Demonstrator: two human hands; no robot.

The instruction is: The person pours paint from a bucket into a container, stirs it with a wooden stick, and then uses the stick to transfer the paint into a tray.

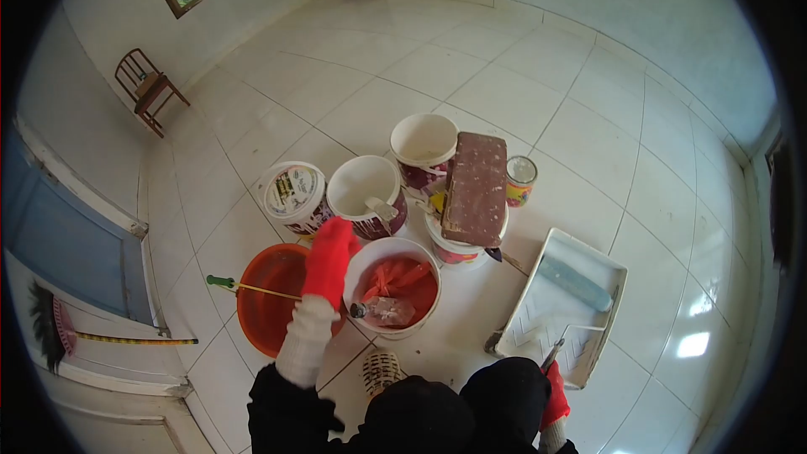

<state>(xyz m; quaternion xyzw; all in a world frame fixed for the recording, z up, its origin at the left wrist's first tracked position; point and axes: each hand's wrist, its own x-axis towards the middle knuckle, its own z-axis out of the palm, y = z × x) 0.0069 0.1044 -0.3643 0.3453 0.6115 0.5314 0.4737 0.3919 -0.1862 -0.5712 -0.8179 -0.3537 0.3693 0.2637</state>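
My left hand (332, 256), in a red glove, is closed above the gap between an orange basin (261, 319) and a white bucket (357, 265); whatever it may hold is hidden. Red-orange material and a clear plastic bottle (395, 311) lie inside that bucket. A thin rod with a green handle (221, 282) rests across the basin, its other end passing behind my wrist. Low on the right, my right hand (556, 399), also red-gloved and partly behind my knee, grips a paint roller (576, 283) by its handle. The roller's blue-grey sleeve lies in a white paint tray (525, 307).
Paint buckets (366, 181) stand ahead, one lidded (294, 192). A brown board (476, 189) lies on another bucket beside a small can (521, 172). A broom (126, 339) is at left, by a blue door (67, 219). A chair (150, 92) stands by the far wall.
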